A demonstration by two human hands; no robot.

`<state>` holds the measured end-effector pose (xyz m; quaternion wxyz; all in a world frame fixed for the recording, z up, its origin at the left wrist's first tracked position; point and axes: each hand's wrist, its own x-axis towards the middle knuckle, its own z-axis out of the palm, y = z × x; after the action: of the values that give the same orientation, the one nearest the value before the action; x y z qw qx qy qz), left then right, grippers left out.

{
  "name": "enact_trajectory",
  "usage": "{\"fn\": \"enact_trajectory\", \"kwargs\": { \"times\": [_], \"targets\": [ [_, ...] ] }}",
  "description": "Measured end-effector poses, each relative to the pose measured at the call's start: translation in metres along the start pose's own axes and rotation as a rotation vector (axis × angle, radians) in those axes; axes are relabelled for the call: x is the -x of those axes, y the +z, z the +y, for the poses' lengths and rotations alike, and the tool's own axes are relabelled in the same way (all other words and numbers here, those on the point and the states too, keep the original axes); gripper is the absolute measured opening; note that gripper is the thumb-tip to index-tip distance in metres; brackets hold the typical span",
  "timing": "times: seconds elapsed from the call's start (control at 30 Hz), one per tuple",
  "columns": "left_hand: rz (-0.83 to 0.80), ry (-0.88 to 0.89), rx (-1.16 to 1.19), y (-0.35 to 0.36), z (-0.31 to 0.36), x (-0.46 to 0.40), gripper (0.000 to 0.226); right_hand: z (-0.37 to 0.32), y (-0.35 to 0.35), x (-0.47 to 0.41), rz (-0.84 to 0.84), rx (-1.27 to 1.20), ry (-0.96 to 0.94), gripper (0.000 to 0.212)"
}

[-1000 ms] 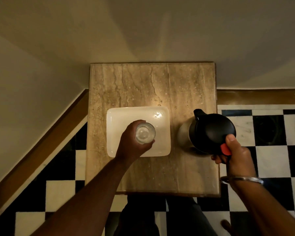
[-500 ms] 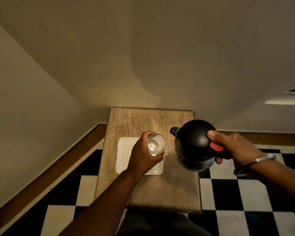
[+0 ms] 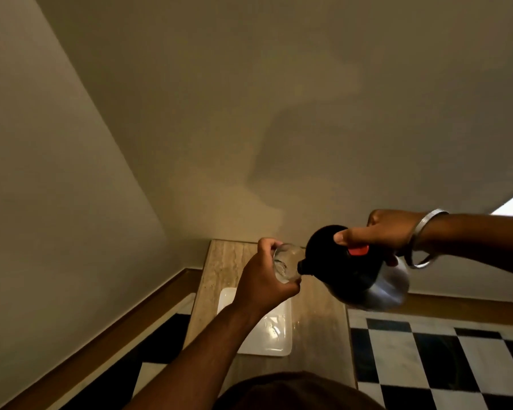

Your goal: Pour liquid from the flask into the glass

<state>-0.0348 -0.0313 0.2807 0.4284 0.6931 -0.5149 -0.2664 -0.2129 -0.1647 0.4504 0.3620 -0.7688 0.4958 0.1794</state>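
Observation:
My left hand (image 3: pixel 262 281) grips a clear glass (image 3: pixel 288 261) and holds it up in the air above the table, tilted toward the right. My right hand (image 3: pixel 379 230) holds the flask (image 3: pixel 353 273), a steel jug with a black top and a red button, by its handle. The flask is tipped to the left, and its black spout touches the rim of the glass. A little clear liquid shows inside the glass. No stream is visible.
Below the hands stands a narrow stone-topped table (image 3: pixel 317 329) with a white rectangular plate (image 3: pixel 267 341) on it. Beige walls meet at the corner behind the table. A black-and-white checkered floor (image 3: pixel 427 359) lies to the right and left.
Both hands have lifted higher above the table. The flask has tipped further left and its spout has reached the glass rim. The view has tilted upward toward the wall.

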Motion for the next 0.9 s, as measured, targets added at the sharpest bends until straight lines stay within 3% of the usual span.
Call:
{"fn": "enact_trajectory", "kwargs": {
  "times": [0.53,0.9],
  "targets": [
    [0.030,0.025,0.041,-0.004,0.012,0.011,0.073,-0.067,-0.034,0.013,0.127,0.219,0.082,0.067],
    [0.051,0.078,0.082,-0.006,0.026,0.013,0.070,-0.091,-0.036,0.027,0.166,0.387,0.026,0.057]
  ]
}}
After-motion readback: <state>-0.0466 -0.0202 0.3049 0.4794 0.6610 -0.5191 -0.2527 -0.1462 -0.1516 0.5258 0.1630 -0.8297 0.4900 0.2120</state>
